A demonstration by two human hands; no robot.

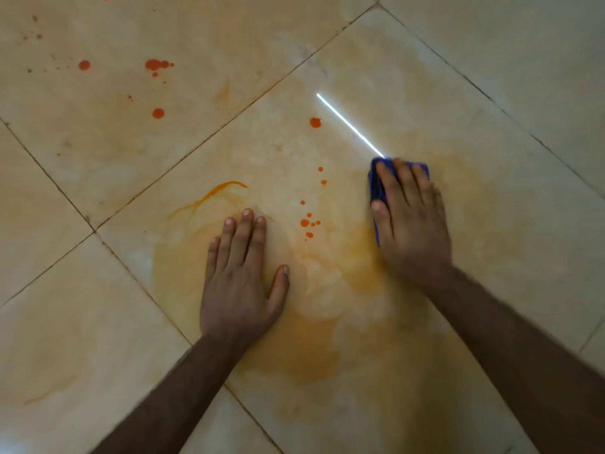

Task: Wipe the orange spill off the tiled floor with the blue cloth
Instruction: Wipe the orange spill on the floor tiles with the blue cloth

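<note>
A thin orange smear spreads over the cream tiled floor between my hands. Bright orange drops dot the middle tile, and more drops lie on the far left tile. My right hand presses flat on the folded blue cloth, which shows only past my fingers and thumb. My left hand rests flat on the wet tile, fingers straight, holding nothing.
Dark grout lines cross the floor diagonally. A bright strip of reflected light runs up from the cloth. A curved orange streak lies just beyond my left fingers.
</note>
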